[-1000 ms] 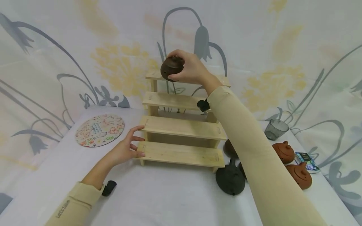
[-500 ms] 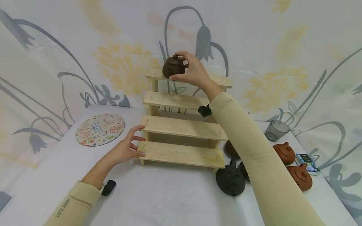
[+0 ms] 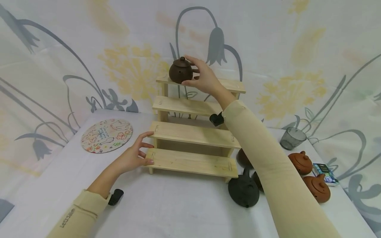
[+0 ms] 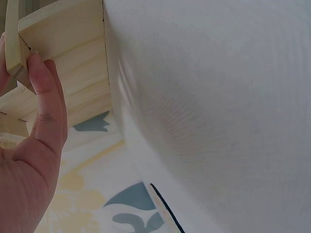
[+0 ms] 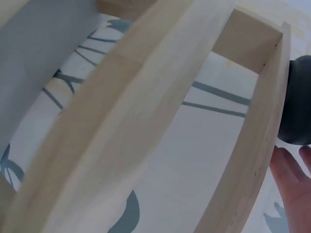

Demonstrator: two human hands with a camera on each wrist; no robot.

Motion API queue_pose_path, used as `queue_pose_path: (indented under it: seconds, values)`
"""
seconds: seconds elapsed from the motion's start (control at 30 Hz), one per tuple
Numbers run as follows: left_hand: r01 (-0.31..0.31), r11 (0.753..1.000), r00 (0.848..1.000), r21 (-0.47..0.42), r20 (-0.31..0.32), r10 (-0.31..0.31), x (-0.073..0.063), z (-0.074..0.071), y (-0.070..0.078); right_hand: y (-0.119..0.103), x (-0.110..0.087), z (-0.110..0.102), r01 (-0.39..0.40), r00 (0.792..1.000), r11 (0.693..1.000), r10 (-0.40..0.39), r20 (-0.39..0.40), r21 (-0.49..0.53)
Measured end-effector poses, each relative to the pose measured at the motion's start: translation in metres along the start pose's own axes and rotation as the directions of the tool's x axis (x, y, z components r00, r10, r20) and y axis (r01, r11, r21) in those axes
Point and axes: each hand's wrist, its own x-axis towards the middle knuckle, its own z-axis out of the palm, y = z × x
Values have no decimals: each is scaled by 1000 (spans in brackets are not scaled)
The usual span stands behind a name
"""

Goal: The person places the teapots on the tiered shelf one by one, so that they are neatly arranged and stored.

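A dark brown teapot [image 3: 181, 71] with a round knob stands upright near the left end of the top board of a stepped wooden stand [image 3: 193, 162]. My right hand [image 3: 203, 77] is around the teapot's handle side, thumb low by its base and index finger up beside the lid. In the right wrist view, fingertips [image 5: 284, 162] are right at the dark pot's underside, by the board's edge. My left hand [image 3: 132, 158] grips the left end of the stand's lower boards; the left wrist view has a board end [image 4: 17, 58] between thumb and fingers.
Right of the stand are a black teapot [image 3: 244, 191] and darker pots partly behind my sleeve. Two reddish-brown teapots [image 3: 301, 162], a grey glass [image 3: 293, 138] and a small colourful box [image 3: 325, 174] lie farther right. A round patterned mat [image 3: 106, 136] lies left.
The teapot in my right hand has turned from tilted to upright, come down onto the top board and shifted slightly left. My right hand's grip has loosened. The left hand has kept its place.
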Motion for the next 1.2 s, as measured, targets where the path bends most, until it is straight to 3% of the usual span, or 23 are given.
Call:
queue_pose_path:
  seconds: [0.1, 0.37, 0.67, 0.93, 1.2]
  values:
    - [5, 1000, 1000, -1, 2, -5, 0, 0, 0, -1, -11, -3, 1, 999, 1000, -2, -37, -12]
    - [6, 1000, 1000, 8, -3, -6, 0, -2, -1, -2, -55, -13, 45, 995, 992, -34, -93, 115]
    - [26, 999, 1000, 19, 3, -26, -2, -7, -2, 3, -111, -9, 146, 984, 968, -121, -128, 204]
    - [5, 999, 1000, 32, -2, -5, -3, -9, -3, 6, -158, -11, 183, 980, 972, -168, -106, 146]
    - [24, 1000, 1000, 16, 4, -24, -2, -8, -2, 15, -206, -9, 212, 971, 970, -196, -137, 118]
